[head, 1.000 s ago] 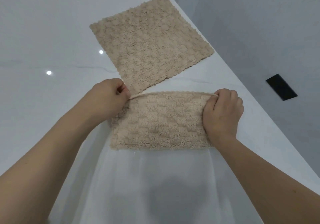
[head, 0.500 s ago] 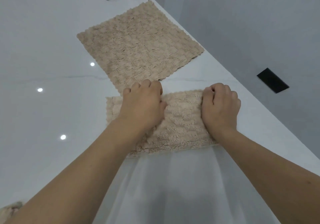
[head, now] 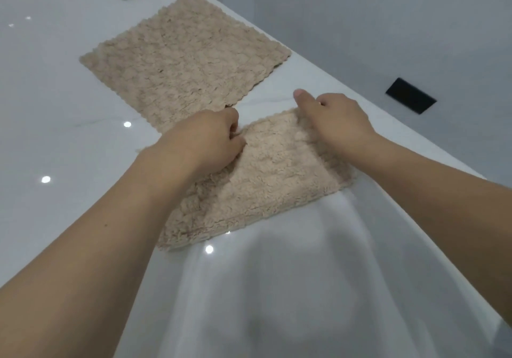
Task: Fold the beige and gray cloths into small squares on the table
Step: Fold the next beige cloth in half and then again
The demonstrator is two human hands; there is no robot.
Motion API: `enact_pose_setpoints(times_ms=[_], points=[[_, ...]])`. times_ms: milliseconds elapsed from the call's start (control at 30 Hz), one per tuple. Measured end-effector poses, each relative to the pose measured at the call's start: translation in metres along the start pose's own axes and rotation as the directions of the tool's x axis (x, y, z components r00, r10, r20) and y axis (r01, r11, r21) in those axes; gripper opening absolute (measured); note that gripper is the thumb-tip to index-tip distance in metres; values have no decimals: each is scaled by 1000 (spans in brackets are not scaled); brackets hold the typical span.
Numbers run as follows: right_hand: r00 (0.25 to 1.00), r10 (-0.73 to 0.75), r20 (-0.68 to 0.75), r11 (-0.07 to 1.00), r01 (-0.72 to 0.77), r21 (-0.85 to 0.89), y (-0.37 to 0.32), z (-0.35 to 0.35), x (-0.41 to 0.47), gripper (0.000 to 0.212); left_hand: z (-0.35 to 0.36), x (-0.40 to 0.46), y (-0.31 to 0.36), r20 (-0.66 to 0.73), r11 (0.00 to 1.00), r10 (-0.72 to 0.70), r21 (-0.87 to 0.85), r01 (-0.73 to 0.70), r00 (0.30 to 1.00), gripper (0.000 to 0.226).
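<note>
at near table [head: 50, 102] edge: your left hand [head: 205, 141] and right hand [head: 336, 120] pinch folded cloth's [head: 266, 180] far edge. loose pinch lets layers skew (fluffy pile slips); cloth could slide off edge.

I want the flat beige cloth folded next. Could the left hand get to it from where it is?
Probably yes. The left hand sits on the folded beige cloth, right beside the near corner of the flat beige cloth, with nothing between them, though it must first let go.
</note>
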State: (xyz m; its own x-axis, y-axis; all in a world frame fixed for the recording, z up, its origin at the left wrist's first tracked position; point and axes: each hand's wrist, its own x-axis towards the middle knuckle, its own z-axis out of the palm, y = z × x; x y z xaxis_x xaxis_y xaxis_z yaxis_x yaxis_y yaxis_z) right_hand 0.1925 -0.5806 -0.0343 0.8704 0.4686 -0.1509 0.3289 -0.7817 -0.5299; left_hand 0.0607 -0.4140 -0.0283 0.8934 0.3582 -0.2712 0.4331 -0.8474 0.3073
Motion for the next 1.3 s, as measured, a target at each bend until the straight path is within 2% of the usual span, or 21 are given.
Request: enact_pose_setpoints(times_ms=[67, 200, 300, 400, 533, 667, 733, 767, 833, 933, 1000, 1067, 1167, 1233, 1300], points=[[999, -31, 8, 999, 31, 31, -2, -2, -2, 49, -2, -5, 2, 36, 1000, -2, -13, 2, 999, 21], [997, -35, 67, 991, 25, 135, -4, -6, -3, 43, -18, -14, 1, 146, 971, -39, -228, 72, 989, 26], [994, -28, 107, 968, 1, 250, -3, -9, 0, 42, -25, -15, -1, 171, 940, -46, -326, 100, 984, 27], [994, -31, 107, 946, -5, 324, 4, -10, 4, 38, -29, -14, -4, 265, 873, -67, -452, 185, 962, 29], [993, 4, 115, 881, -58, 470, 8, -11, 8, 18, -34, -12, -9, 462, 746, -8, -587, 313, 887, 23], [993, -2, 122, 883, -55, 465, 5, -10, 9, 13, -33, -8, -7, 483, 637, 113, -706, 310, 868, 27], [992, -21, 125, 925, -28, 378, 2, -10, 11, 16, -32, -8, -6, 477, 621, 91, -713, 324, 874, 22], [992, -35, 123, 945, -7, 328, 0, -10, 12, 19, -30, -7, -6, 469, 639, 53, -694, 332, 881, 16], [991, -59, 122, 975, 31, 219, -1, -10, 14, 26, -25, -5, -7, 401, 725, -60, -612, 316, 914, 22], [981, -127, 148, 992, 122, 43, -4, -8, 14, 38, -20, -4, -3, 188, 884, -131, -422, 201, 973, 20], [975, -197, 103, 975, 206, -88, -7, -5, 13, 44, -18, -2, 1, 47, 944, -109, -309, 119, 993, 20], [958, -286, -5, 927, 275, -256, -10, -2, 11, 48, -14, -1, 2, -62, 966, -92, -248, 74, 994, 21], [876, -463, -137, 790, 338, -511, -12, 6, 4, 47, 3, -1, -3, -195, 991, 46, -116, -70, 980, 19], [786, -589, -188, 732, 420, -536, -14, 19, -9, 37, 14, -3, -8, -244, 983, 146, -74, -168, 959, 15], [738, -664, -121, 688, 540, -485, -13, 32, -21, 37, 21, -4, -11, -281, 975, 192, -57, -216, 940, 14]])
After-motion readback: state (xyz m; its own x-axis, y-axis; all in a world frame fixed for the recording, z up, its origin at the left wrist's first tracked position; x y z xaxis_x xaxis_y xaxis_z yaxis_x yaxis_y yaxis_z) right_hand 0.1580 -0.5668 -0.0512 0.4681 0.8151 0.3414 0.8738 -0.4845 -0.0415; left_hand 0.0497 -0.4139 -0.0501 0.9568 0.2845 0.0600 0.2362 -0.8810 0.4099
